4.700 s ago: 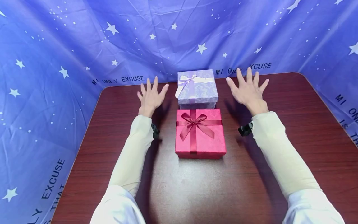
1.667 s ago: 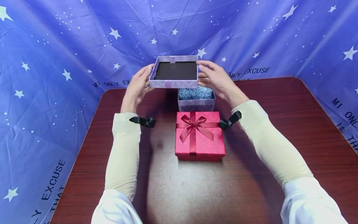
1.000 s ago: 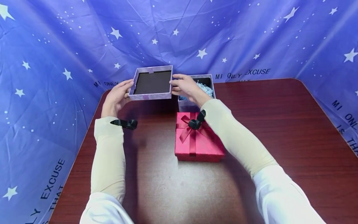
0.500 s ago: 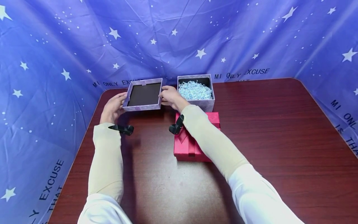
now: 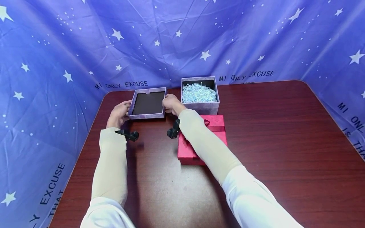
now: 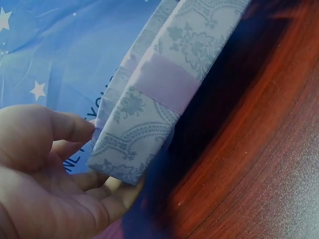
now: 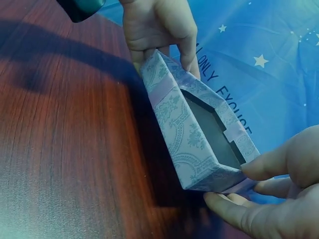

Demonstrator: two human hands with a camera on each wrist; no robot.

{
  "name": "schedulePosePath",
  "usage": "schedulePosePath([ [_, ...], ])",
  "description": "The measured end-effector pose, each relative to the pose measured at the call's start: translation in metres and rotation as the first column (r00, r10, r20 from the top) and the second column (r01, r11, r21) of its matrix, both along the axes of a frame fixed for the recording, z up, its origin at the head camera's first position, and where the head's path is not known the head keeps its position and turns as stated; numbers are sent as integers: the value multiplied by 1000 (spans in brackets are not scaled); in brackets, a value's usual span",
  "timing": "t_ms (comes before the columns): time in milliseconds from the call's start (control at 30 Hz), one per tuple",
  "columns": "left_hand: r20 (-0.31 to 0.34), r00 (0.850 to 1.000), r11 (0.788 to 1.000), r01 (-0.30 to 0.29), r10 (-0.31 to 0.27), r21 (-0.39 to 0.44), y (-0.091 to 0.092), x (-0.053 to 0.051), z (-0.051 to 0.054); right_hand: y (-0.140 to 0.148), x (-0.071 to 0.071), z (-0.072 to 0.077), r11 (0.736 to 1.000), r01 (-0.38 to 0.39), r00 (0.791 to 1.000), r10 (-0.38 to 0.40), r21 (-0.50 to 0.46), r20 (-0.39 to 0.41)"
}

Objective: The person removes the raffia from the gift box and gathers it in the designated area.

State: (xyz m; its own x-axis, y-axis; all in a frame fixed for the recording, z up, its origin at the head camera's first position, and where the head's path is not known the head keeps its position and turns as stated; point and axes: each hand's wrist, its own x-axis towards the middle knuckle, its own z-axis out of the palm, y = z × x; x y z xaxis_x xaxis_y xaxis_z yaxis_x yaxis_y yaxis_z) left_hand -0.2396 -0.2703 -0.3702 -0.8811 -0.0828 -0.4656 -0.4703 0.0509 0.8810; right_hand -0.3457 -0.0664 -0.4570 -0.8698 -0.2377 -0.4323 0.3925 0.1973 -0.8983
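Upturned, the lavender patterned box lid point(image 5: 146, 116) shows its dark inside at the back left of the table. My left hand point(image 5: 119, 113) grips its left edge, and my right hand point(image 5: 172, 104) pinches the right edge. In the right wrist view, the right thumb lies on the lid's rim point(image 7: 174, 129) and fingers reach under it. The left wrist view shows the left thumb and fingers around a lid corner point(image 6: 144, 114). Whether the lid touches the table is unclear. To its right stands the lidless lavender box point(image 5: 199, 108), holding pale blue shredded paper point(image 5: 199, 92).
A red gift box point(image 5: 188, 152) with a ribbon bow stands in front of the lavender box, partly hidden under my right forearm. A blue star-printed curtain point(image 5: 182, 47) surrounds the back and sides of the brown wooden table point(image 5: 285, 142).
The lid, first on the lavender box, has been lifted off, turned inside up and carried left, then lowered towards the table. Both hands, first empty and spread, now hold it.
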Motion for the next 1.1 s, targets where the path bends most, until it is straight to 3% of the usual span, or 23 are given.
schedulePosePath([
  [167, -7, 1000, 999, -10, 9, -50, 2, 1, -2, 2, 5, 1, 999, -38, 999, 38, 10, 28],
  [233, -10, 1000, 998, 5, -6, -65, 1, 0, -4, 5, 19, 21, 998, -61, 996, 59, 30, 70],
  [400, -14, 999, 996, 46, -47, -74, -2, -1, -13, 16, 68, 88, 991, -131, 979, 125, 29, 162],
  [500, -23, 998, 996, 58, -60, -63, -4, -1, -17, 21, 86, 109, 988, -157, 972, 155, -3, 177],
  [633, -20, 998, 995, 59, -60, -86, -6, -3, -19, 23, 88, 114, 984, -178, 967, 171, 23, 191],
  [733, -10, 1000, 988, 25, -27, -153, -4, -4, -16, 24, 80, 111, 976, -207, 968, 194, 69, 161],
  [800, -17, 1000, 973, -24, 21, -231, -1, -5, -11, 26, 78, 116, 965, -239, 967, 227, 110, 111],
  [967, -116, 982, 898, -182, 148, -401, 10, -7, 7, 35, 70, 139, 943, -261, 958, 279, 205, -65],
  [1067, -182, 972, 876, -215, 149, -431, 19, -10, 20, 43, 66, 156, 941, -243, 941, 287, 235, -180],
  [1100, -195, 970, 880, -215, 143, -424, 22, -12, 23, 47, 65, 161, 941, -233, 932, 288, 246, -218],
])
